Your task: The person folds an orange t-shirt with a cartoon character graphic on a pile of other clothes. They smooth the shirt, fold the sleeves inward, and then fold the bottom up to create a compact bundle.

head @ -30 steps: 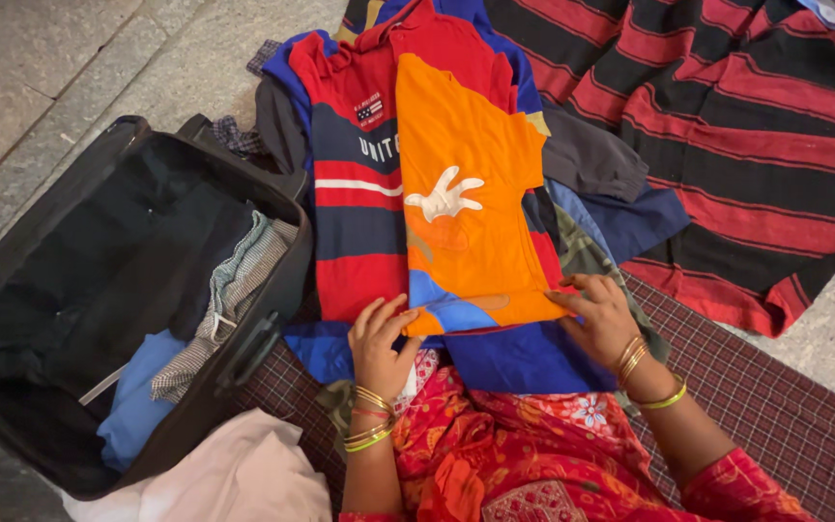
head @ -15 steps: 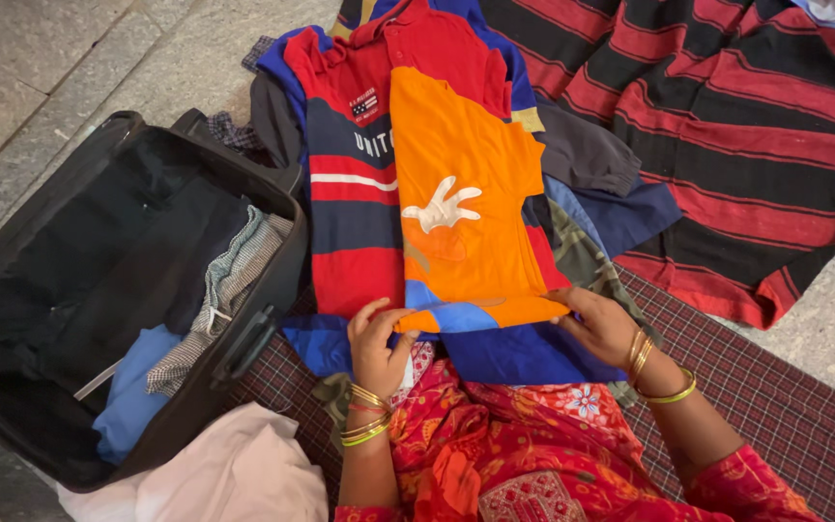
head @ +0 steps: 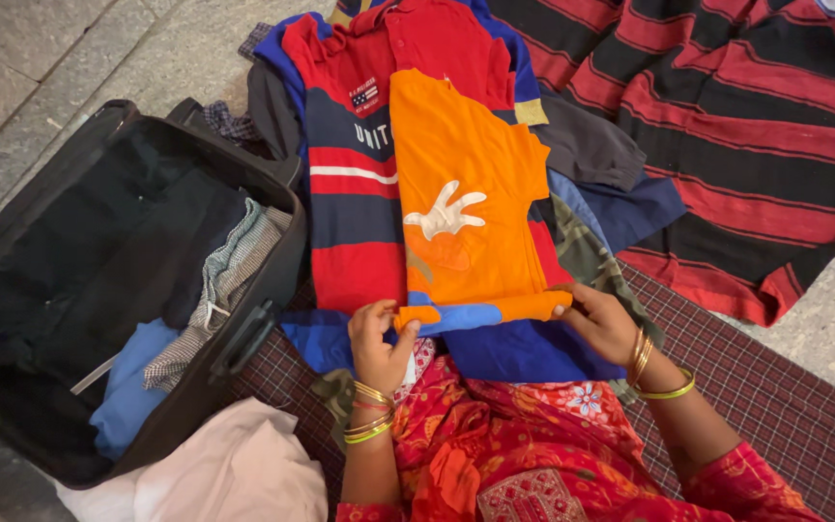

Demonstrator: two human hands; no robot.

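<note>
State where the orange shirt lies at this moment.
In the head view, the orange shirt lies mid-frame on the striped red and navy shirt, right of the open suitcase, both hands pinching its near hem.

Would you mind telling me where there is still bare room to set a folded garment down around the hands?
Free: the dark floor of the open suitcase, left of the checked and blue clothes inside it, and the checked mat right of the right hand. Crowded: the clothes pile ahead, where both hands, left hand too, pinch the orange shirt hem.

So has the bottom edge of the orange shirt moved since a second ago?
Yes. The orange shirt hem has been lifted and rolled up, away from the person, relative to the striped shirt under it.
</note>
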